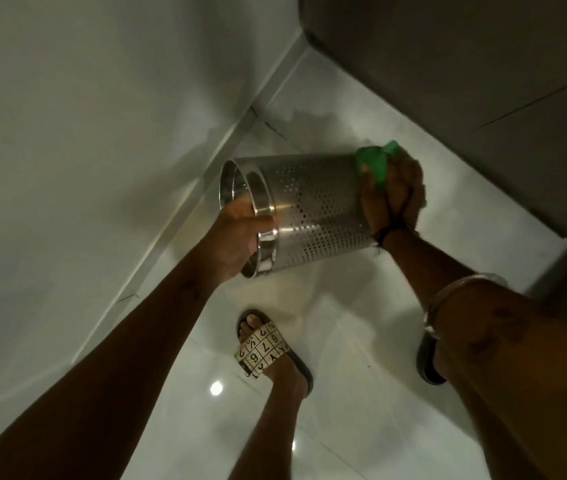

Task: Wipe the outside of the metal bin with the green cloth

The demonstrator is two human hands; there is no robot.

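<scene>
The only readable marks were black figures in a grid on the sandal strap point(263, 348), among them 6, 7, another 6 and a Y.

Green cloth point(375, 162) mostly hidden under right hand point(393, 192); bin point(313, 209) base unseen.

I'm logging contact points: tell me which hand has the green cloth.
The right hand: it presses the green cloth against the closed end of the metal bin. The left hand is bare and grips the bin's open rim.
</scene>
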